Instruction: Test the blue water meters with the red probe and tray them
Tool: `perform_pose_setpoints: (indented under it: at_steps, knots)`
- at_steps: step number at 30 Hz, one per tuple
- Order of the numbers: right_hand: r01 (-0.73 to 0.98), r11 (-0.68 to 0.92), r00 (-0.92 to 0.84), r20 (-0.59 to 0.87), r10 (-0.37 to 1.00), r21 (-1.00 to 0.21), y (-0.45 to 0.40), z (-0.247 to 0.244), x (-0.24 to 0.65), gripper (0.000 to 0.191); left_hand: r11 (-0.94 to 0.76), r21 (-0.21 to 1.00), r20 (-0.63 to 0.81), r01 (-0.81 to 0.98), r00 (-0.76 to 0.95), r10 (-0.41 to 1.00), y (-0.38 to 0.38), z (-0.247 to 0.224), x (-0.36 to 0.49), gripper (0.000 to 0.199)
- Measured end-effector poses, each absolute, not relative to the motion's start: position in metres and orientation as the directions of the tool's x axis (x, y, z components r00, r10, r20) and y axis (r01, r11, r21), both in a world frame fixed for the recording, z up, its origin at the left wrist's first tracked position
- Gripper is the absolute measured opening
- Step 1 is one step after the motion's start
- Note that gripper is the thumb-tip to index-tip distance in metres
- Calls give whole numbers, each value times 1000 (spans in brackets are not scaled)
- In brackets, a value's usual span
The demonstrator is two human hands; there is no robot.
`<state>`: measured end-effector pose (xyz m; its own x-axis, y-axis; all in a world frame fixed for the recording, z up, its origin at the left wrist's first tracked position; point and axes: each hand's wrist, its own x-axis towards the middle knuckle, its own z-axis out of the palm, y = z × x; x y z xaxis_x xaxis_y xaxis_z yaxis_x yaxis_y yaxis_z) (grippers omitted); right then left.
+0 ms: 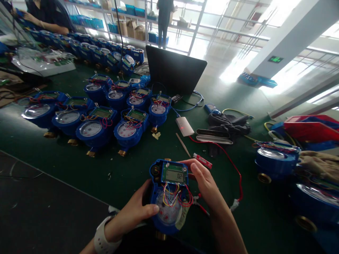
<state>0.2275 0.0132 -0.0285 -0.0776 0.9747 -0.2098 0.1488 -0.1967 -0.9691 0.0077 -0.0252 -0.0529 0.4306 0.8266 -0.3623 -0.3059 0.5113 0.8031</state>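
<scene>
Between my two hands is a blue water meter [169, 210] with an exposed circuit board, a lit display [174, 175] and loose coloured wires over its round dial. My left hand [139, 206] grips its left side, thumb resting at the dial's edge. Around the upper right corner of the meter, by the display, my right hand [200, 180] is closed; some of its fingers are hidden behind the housing. A strip of yellowish tape with writing sticks to the lower right of the dial. Just beyond my right hand lies a red and white marker-like tube [202, 161].
Several similar meters [96, 128] stand in rows at the left, more [277, 158] at the right. A white box [184, 126] with a red light joins a red cable [233, 164]. A laptop [174, 68] stands behind. A co-worker's arm [50, 25] shows far left; another person [164, 21] stands at the shelves.
</scene>
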Motion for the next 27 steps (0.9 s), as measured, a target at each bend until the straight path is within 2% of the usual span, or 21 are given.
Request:
perform_pose_setpoints:
  at_steps: [6, 22, 27]
  knots:
    - [154, -195, -72, -208, 975, -969, 14, -29, 227, 52, 542, 787, -387, -295, 447, 806, -26, -55, 7, 86]
    - [171, -198, -70, -212, 975, -965, 14, -29, 226, 51, 532, 789, -369, -308, 455, 811, -26, -58, 6, 82]
    - [115, -195, -83, -205, 975, -974, 9, -27, 233, 55, 526, 794, -367, -305, 449, 815, -26, -59, 5, 82]
